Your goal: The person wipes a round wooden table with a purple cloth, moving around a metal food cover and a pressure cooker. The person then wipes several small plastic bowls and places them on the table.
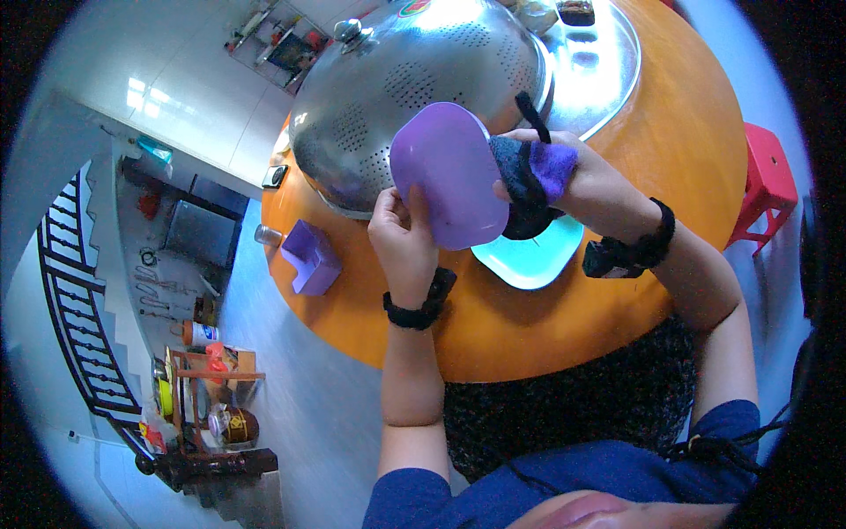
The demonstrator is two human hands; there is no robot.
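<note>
My left hand (404, 228) grips the lower left edge of a purple plastic plate (449, 175), thumb on its face, tilted above the table. A bunched dark grey and purple cloth (522, 172) is in my right hand (568, 155), against the plate's right edge. Part of the cloth and the right fingers are hidden by the plate. On the wooden table (344, 330) below, a turquoise plate (535, 258) lies partly covered by the cloth and the purple plate. Black bands circle both wrists.
A large perforated metal dome cover (416, 79) stands just beyond the plates, beside a shiny round tray (595, 73). Towards the table's left edge are a purple plastic holder (310, 258), a small jar (268, 235) and a small dark device (275, 176). A red stool (767, 178) stands at right.
</note>
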